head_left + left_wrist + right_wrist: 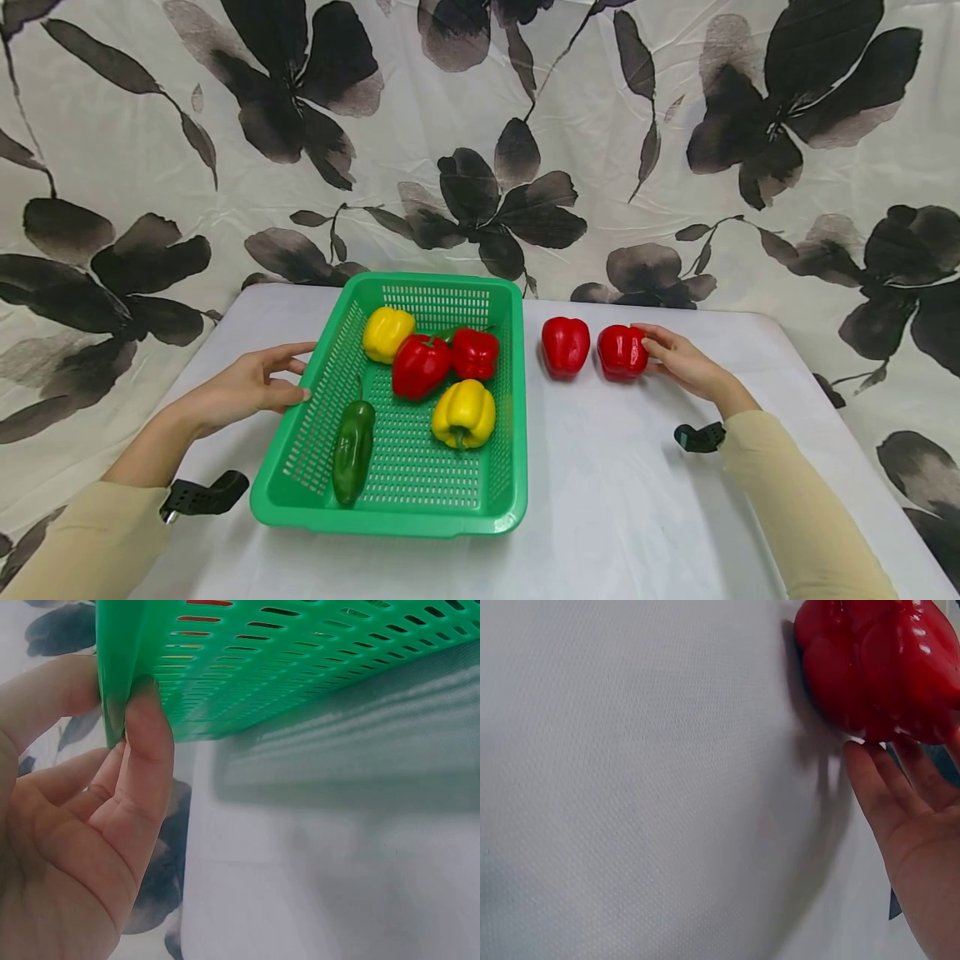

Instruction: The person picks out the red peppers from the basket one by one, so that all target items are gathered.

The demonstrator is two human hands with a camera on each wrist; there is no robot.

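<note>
Across the desk [600,475], my left hand [243,386] pinches the basket [390,522]; my right hand [688,365], fingers extended, touches the rightmost pepper [621,353].

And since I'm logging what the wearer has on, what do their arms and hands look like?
The left sleeve and right sleeve are long, plain and pale yellow. The left wrist device and right wrist device are both black and curved. The left hand and right hand wear no gloves; no rings or cables show.
</note>
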